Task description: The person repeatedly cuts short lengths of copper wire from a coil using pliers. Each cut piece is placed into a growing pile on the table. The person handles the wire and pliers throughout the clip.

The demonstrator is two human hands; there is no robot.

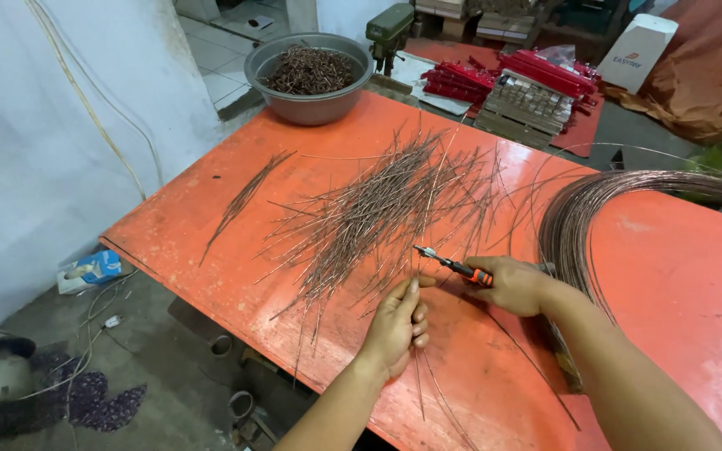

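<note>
My right hand (518,286) grips small orange-handled cutting pliers (453,266), jaws pointing left toward a thin copper-coloured wire. My left hand (396,324) pinches that wire (419,367) between fingers near the table's front edge, just below the plier jaws. The wire runs down past my wrist. A big loose pile of cut wire pieces (378,209) lies spread on the orange table (211,192) just beyond both hands. A large coil of the same wire (578,217) rests to the right of my right hand.
A small separate bunch of cut wires (244,200) lies at the table's left. A grey metal bowl (309,104) of dark scraps stands at the far corner. Red boxes (536,83) sit behind it. On the floor at left are a cable and a small blue packet (94,269).
</note>
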